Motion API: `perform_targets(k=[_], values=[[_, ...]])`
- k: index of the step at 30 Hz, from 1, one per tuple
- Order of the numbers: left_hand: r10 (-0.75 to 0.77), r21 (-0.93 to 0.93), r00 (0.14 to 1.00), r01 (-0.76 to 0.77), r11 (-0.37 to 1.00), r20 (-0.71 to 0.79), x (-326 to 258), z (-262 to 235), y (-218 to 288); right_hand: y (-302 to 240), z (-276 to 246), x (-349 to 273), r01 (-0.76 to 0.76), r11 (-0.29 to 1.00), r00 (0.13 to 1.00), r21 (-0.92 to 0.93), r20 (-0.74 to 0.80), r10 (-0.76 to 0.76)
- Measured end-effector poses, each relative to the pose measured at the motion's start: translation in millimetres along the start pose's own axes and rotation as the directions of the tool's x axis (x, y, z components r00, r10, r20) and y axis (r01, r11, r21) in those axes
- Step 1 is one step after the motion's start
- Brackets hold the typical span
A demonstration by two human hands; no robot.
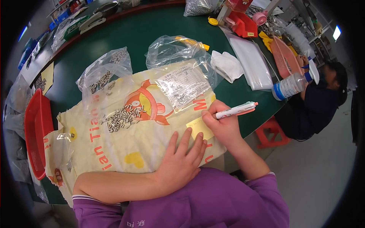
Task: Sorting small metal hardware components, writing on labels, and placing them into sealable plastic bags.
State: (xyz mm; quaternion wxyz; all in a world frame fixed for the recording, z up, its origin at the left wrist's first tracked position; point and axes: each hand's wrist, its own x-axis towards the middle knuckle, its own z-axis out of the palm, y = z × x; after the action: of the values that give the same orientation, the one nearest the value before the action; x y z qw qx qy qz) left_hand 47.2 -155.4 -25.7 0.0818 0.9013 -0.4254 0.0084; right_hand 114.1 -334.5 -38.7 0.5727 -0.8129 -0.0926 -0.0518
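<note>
My right hand [222, 123] is closed round a white pen with a pink end [236, 110], its tip down at a small yellow note [197, 127]. My left hand [180, 159] lies flat with fingers spread, the fingertips at the note's lower edge. Both rest on a cream cloth [140, 152] with a cartoon print. Beyond my left hand is a loose pile of small metal pins [123, 118]. A clear bag with a printed label [184, 85] lies above the note, and another clear bag holding metal parts [102, 78] sits to its left.
A red basket [38, 133] stands at the left edge of the green table [133, 34]. On the right are a crumpled white cloth [227, 66], plastic sheets [251, 64], a spray bottle [291, 85] and a pink basket [283, 57]. Another person [315, 102] sits beyond a red stool [272, 133].
</note>
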Motion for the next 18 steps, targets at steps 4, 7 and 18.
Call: perform_targets(k=[4,7,18], values=[[0.004,-0.015,1.000,-0.004,1.000,-0.003,1,1,1,0,-2,0,-0.018,1.000,1.000,-0.005,-0.022,0.018],[-0.009,-0.014,1.000,0.008,1.000,-0.017,2,2,1,-2,-10,3,-0.070,0.978,0.993,0.197,-0.078,0.087],[0.038,-0.072,0.996,-0.044,0.996,-0.086,-2,7,-2,-20,-16,-30,-0.077,0.913,0.982,-0.401,-0.188,0.000]])
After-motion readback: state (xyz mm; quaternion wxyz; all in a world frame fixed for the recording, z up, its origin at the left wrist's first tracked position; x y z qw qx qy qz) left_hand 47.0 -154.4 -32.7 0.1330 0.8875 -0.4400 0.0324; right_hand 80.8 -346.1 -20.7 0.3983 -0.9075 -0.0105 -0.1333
